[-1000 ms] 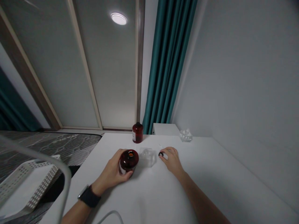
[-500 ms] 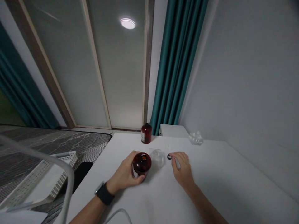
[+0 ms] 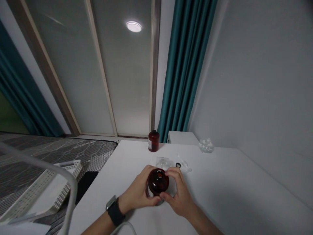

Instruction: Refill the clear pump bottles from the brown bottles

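Bottle [image 3: 158, 184] is what I see gripped by the left hand [image 3: 138, 191] at nine o'clock and right hand [image 3: 180, 195] at three, the cap [image 3: 178, 165] lying near two.

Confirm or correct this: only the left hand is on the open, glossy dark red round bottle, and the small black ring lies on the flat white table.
One thing is wrong: it is not only the left hand. The head view shows the right hand on the open, glossy dark red round bottle too. The small black ring does lie on the flat white table.
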A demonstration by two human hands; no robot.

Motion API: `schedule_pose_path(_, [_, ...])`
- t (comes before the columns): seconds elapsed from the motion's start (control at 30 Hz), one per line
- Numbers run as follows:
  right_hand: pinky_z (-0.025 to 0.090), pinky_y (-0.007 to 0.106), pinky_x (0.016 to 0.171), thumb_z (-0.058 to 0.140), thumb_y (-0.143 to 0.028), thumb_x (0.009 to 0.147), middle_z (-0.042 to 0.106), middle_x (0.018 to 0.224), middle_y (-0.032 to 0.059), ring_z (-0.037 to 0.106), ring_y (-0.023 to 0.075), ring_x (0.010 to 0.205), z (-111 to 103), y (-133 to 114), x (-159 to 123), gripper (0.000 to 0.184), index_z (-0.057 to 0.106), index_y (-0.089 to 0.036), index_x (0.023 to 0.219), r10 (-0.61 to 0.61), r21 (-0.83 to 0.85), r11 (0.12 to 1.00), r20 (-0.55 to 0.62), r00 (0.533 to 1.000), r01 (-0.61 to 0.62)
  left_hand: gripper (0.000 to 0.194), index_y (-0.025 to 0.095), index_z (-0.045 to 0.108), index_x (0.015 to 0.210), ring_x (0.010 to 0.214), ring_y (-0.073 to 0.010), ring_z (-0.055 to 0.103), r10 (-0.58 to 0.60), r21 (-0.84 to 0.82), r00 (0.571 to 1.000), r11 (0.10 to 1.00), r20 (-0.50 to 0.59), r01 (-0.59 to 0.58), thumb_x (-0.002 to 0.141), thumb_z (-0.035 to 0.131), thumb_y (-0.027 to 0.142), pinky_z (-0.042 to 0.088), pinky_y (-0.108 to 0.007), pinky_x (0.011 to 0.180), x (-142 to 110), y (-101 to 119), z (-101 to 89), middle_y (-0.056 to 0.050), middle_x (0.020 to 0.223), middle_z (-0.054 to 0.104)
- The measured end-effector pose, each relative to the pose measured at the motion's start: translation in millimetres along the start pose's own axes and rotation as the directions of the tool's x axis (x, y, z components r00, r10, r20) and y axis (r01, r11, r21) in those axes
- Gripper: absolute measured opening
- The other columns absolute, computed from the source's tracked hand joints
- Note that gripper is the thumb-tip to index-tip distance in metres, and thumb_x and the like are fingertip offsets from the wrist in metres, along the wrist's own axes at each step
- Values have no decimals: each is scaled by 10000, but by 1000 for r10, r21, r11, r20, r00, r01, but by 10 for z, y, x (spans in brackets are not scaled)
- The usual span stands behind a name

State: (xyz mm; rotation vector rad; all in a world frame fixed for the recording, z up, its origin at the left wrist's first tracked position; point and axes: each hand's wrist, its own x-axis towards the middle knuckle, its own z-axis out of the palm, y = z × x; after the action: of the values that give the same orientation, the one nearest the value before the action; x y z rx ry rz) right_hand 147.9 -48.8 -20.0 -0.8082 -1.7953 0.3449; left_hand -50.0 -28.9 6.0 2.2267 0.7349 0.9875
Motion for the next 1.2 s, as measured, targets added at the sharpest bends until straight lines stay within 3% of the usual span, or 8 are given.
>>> schedule_pose_path(0.17, [477, 408, 900, 600, -482, 888, 487, 1103, 68, 532, 255, 1033, -81, -22, 25, 397, 463, -254, 1182, 1, 0, 1000, 46, 999, -1, 605, 199, 451, 1294, 1056, -293, 528, 22, 39, 999, 999, 23, -23, 796, 676, 457, 462, -435, 924, 5, 34, -12, -114, 1171, 539])
schedule_pose_path(0.27, [454, 429, 935, 566, -373, 894, 464, 1126, 81, 503, 263, 1070, -121, -26, 22, 374, 433, -238, 1216, -19, -9, 1000, 81, 997, 20, 542, 186, 452, 1331, 1058, -289, 523, 78, 15, 996, 997, 41, -78, 953, 412, 573, 453, -445, 927, -5, 42, -84, -131, 1165, 543])
schedule_pose_path(0.37, [441, 449, 951, 492, -383, 928, 452, 1142, 93, 484, 270, 1088, -155, -17, 14, 363, 425, -229, 1250, -37, 11, 999, 118, 992, 36, 501, 195, 497, 1297, 1029, -263, 531, 109, 24, 994, 994, 22, -109, 1032, 207, 505, 453, -416, 901, -21, 21, -140, -118, 1101, 557])
schedule_pose_path(0.57, [450, 454, 944, 286, -498, 1008, 468, 1172, 105, 504, 275, 1102, -221, -34, 30, 435, 493, -241, 1292, -23, 76, 997, 169, 985, 10, 270, 195, 550, 1094, 970, -235, 539, 102, 93, 995, 991, -5, -101, 1023, 358, 371, 452, -371, 857, -31, -6, -135, -96, 1027, 559])
schedule_pose_path(0.73, [498, 383, 831, 260, -370, 1036, 514, 1058, 83, 560, 232, 970, -200, -37, 8, 413, 550, -255, 1307, 40, -7, 999, 70, 997, -40, 190, 202, 500, 1077, 926, -222, 536, 86, 80, 996, 993, -28, -83, 956, 490, 349, 454, -361, 836, -23, -3, -94, -79, 1014, 566])
schedule_pose_path(0.9, [465, 427, 968, 373, -326, 1004, 548, 1192, 101, 543, 264, 1139, -127, -53, -43, 351, 448, -253, 1339, 64, -1, 998, -21, 998, -64, 285, 204, 498, 1074, 886, -219, 539, 42, 28, 995, 999, -86, -39, 903, 580, 416, 459, -348, 791, -36, -5, -46, -70, 987, 569])
schedule_pose_path(1.07, [444, 490, 1031, 535, -464, 915, 504, 1290, 143, 510, 316, 1225, -44, -68, -68, 530, 388, -217, 1360, 23, 42, 999, 67, 997, -26, 393, 205, 512, 995, 862, -214, 541, 22, -21, 987, 999, -160, -25, 837, 679, 523, 448, -333, 772, -42, 17, -6, -56, 948, 577])
schedule_pose_path(1.2, [443, 476, 1054, 700, -413, 809, 483, 1348, 140, 495, 314, 1270, 1, -58, -79, 676, 366, -239, 1370, 61, 48, 997, 94, 994, -65, 316, 197, 527, 957, 810, -198, 531, 47, -37, 983, 998, -179, -55, 919, 569, 508, 433, -315, 718, -35, 62, -24, -53, 896, 571])
